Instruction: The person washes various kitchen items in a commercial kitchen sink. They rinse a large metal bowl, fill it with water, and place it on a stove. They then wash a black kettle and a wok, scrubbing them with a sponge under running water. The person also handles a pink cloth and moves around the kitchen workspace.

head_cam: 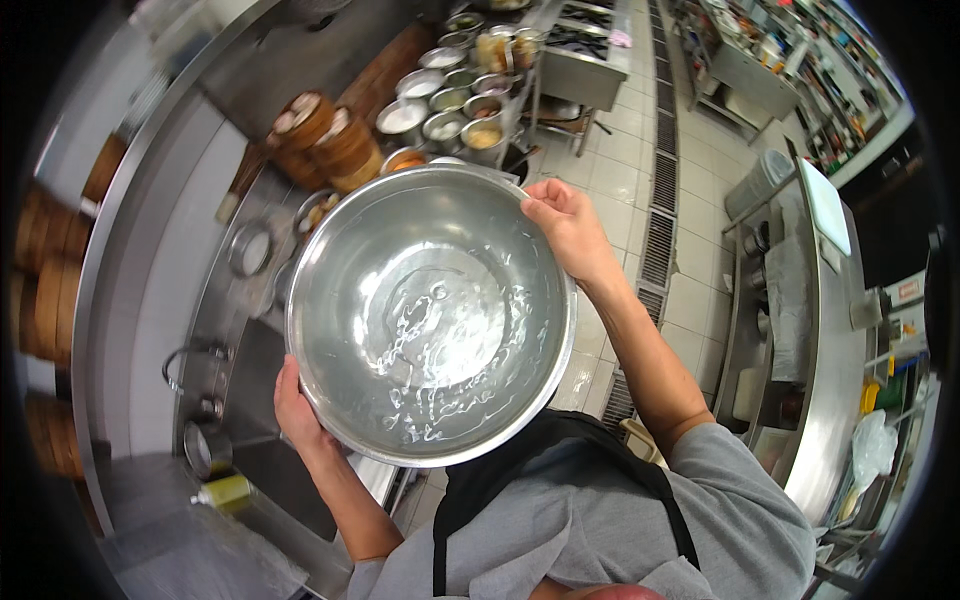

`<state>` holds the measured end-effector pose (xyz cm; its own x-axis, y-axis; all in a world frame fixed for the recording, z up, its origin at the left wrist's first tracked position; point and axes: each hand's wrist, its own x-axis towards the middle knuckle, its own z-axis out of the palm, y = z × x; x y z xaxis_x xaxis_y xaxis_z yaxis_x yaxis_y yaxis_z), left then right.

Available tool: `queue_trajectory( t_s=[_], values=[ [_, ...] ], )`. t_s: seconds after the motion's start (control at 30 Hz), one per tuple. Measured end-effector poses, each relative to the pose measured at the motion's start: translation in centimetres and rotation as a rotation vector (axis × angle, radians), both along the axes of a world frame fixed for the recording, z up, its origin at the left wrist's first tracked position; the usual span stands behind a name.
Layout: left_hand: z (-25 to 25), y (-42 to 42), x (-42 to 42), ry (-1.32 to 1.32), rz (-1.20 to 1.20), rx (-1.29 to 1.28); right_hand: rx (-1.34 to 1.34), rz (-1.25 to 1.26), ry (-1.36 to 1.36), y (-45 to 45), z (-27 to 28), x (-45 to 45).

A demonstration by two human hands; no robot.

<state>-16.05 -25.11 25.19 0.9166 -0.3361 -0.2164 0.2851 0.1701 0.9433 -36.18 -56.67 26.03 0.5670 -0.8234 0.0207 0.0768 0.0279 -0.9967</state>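
Note:
Between my two hands is a large round stainless steel mixing bowl (pixel 465 217), held up in front of my body. Its inside is wet, with bright ripples of water over the bottom and near wall. My right hand (pixel 561 225) pinches the rim at the upper right, thumb on the inner side. At the lower left, my left hand (pixel 301 412) grips the bowl's edge, and its fingers are partly hidden beneath the bowl. How deep the water is I cannot tell.
To the left lies a steel sink (pixel 274 450) with a faucet (pixel 180 367) and a yellow-green bottle (pixel 225 491). Bamboo steamers (pixel 349 154) and several steel food containers (pixel 401 116) stand beyond the bowl. A floor drain grate (pixel 655 247) and a steel worktable (pixel 836 330) run along the right.

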Motion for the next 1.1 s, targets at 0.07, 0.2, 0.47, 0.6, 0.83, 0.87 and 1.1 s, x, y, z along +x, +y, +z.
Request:
queue_trajectory(
  t_s=[0.07, 0.2, 0.47, 0.6, 0.83, 0.87, 1.1],
  values=[
    [0.5, -5.3, -1.8, 0.003, -0.064, -0.023, -0.017, -0.086, 0.015, -3.6, 0.6, -3.7],
    [0.3, -16.1, -5.3, 0.063, -0.257, -0.083, -0.005, -0.232, 0.042, -11.2, -0.1, -11.3],
    [-4.7, -38.5, -9.9, 0.17, -0.613, -0.143, -0.036, -0.494, 0.058, -25.8, -2.8, -23.1],
    [-4.7, -50.1, -12.9, 0.196, -0.713, -0.105, -0.029, -0.594, 0.07, -33.4, -3.8, -27.8],
    [-5.2, -70.8, -16.7, 0.189, -0.848, -0.118, -0.042, -0.761, 0.053, -48.3, -4.3, -33.9],
    [-4.9, -73.5, -17.5, 0.191, -0.848, -0.108, -0.046, -0.775, 0.053, -50.5, -4.4, -34.7],
    [-5.4, -91.4, -21.3, 0.168, -0.906, -0.11, -0.021, -0.798, -0.014, -66.8, -5.2, -38.9]
  ],
)
